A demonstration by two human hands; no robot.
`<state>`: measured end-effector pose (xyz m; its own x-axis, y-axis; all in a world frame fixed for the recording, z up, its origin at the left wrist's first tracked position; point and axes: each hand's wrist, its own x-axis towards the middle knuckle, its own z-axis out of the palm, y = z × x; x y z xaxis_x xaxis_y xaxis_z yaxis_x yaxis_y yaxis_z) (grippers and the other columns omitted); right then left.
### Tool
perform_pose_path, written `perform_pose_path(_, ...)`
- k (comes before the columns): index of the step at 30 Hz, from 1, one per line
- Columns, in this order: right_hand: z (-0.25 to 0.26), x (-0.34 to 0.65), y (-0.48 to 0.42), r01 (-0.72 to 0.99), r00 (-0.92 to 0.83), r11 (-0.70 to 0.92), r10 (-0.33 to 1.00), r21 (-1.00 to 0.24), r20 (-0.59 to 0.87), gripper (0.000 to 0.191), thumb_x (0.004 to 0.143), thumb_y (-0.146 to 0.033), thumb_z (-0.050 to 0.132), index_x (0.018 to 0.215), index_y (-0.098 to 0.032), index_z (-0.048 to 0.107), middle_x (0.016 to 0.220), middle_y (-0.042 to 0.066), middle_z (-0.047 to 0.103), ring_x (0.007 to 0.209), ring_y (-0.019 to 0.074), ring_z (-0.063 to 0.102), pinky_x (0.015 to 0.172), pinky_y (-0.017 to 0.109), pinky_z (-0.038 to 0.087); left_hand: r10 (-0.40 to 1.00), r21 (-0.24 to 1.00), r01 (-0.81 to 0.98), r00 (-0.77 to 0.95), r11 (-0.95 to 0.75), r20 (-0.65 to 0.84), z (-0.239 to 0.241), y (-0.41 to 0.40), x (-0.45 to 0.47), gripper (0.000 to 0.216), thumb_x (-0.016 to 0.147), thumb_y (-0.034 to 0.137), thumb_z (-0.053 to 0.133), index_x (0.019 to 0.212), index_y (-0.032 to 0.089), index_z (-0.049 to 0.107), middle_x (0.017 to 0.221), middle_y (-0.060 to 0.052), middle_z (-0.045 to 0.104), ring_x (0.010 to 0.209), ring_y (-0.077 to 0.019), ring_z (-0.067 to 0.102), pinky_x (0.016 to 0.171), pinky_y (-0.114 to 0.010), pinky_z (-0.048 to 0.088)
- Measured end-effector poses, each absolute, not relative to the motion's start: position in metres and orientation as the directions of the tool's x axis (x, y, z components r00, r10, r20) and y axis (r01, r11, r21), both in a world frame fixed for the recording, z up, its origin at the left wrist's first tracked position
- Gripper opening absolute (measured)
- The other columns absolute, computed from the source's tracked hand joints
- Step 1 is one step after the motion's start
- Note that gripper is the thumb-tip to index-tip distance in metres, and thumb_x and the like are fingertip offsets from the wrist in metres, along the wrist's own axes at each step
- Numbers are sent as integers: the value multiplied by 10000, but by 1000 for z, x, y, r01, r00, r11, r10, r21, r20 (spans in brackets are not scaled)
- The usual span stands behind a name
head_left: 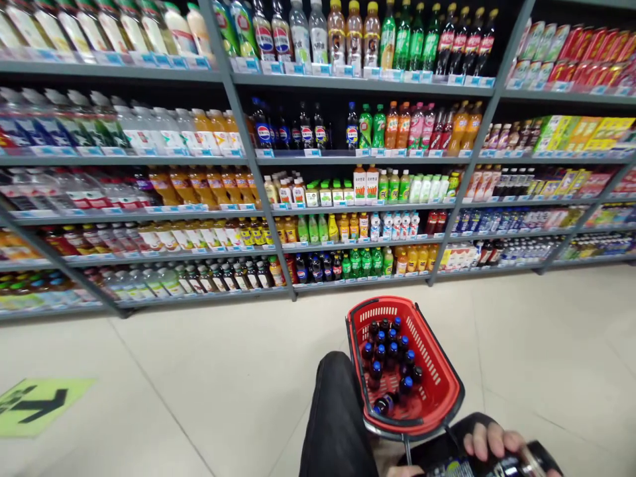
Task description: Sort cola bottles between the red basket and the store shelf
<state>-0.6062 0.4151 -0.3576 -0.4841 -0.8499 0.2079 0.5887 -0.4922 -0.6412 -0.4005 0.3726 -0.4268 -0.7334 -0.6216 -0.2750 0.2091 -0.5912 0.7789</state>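
Low at the bottom right, my right hand (491, 440) has its fingers curled over a dark drink bottle (524, 462), which the frame's edge cuts off. Only a sliver of my left hand (405, 471) shows, against the left end of a dark, printed-label bottle (450, 468); whether these are one bottle or two I cannot tell. Just beyond my hands, a red shopping basket (440, 387) stands on the floor. Inside it are several dark bottles (391, 352), mostly blue-capped and upright, with one lying tilted near the close end.
Grey shelves (348, 81) of bottled and canned drinks run across the back. Gaps show among the dark cola bottles (307, 127) on the second shelf. My bent knee (334, 384) is left of the basket. A yellow-green floor sticker (64, 397) lies on pale tiles (199, 371).
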Motion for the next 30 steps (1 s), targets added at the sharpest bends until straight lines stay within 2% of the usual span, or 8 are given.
perform_pose_path(4,-333,-577,425,625,-636,-432,-765,-650,-104,394,743,-591,744,786,-206,674,737,31,594,657,175,621,600,354,568,-550,678,185,-747,-711,-373,-432,398,-409,889,738,910,580,1127,131,759,772,-162,735,606,-261,666,495,-340,498)
perform_pose_path(6,-325,-570,424,640,-645,-406,-745,-652,-169,413,729,-591,765,796,-195,666,767,22,610,697,170,640,649,342,579,-473,609,124,-755,-783,-454,-430,410,-411,1045,719,992,415,994,41,747,635,-164,686,386,-154,496,370,-252,321)
perform_pose_path(9,-319,-571,421,631,-659,-409,-731,-659,-177,426,736,-603,766,813,-197,664,772,13,618,714,156,649,680,313,580,-427,586,56,-741,-808,-518,-422,415,-414,1007,737,976,366,852,34,704,567,-159,659,300,-101,375,329,-224,141)
perform_pose_path(13,-317,-577,420,614,-684,-426,-707,-665,-178,419,764,-602,751,818,-198,652,766,8,623,710,149,652,682,293,574,-438,605,73,-758,-793,-484,-415,410,-421,863,817,882,394,842,63,667,559,-148,665,306,-106,407,333,-214,150)
perform_pose_path(16,-317,-579,421,604,-703,-423,-682,-675,-201,429,762,-606,752,819,-194,650,777,9,634,707,151,655,671,286,569,-460,598,105,-746,-795,-482,-413,410,-425,795,836,828,444,994,76,647,572,-110,679,307,-127,445,326,-212,178)
perform_pose_path(23,-322,-576,418,576,-736,-416,-638,-704,-225,419,766,-578,771,856,-188,649,796,-4,646,715,145,677,688,279,573,-645,720,210,-649,-662,-403,-416,414,-424,626,920,758,483,1062,152,541,505,0,594,357,-174,561,312,-185,281)
perform_pose_path(26,-325,-575,415,561,-752,-411,-616,-718,-234,430,752,-572,789,870,-184,644,813,-5,659,725,148,684,696,283,576,-743,790,252,-575,-559,-342,-418,416,-423,576,957,719,516,1151,178,492,700,-16,666,421,-170,617,320,-188,359)
perform_pose_path(30,-328,-579,411,537,-788,-414,-558,-735,-261,427,789,-583,744,888,-185,628,823,-6,670,740,153,695,704,300,587,-841,868,277,-482,-413,-246,-417,422,-421,633,887,607,713,1313,242,420,1320,-147,595,566,-135,681,376,-227,475)
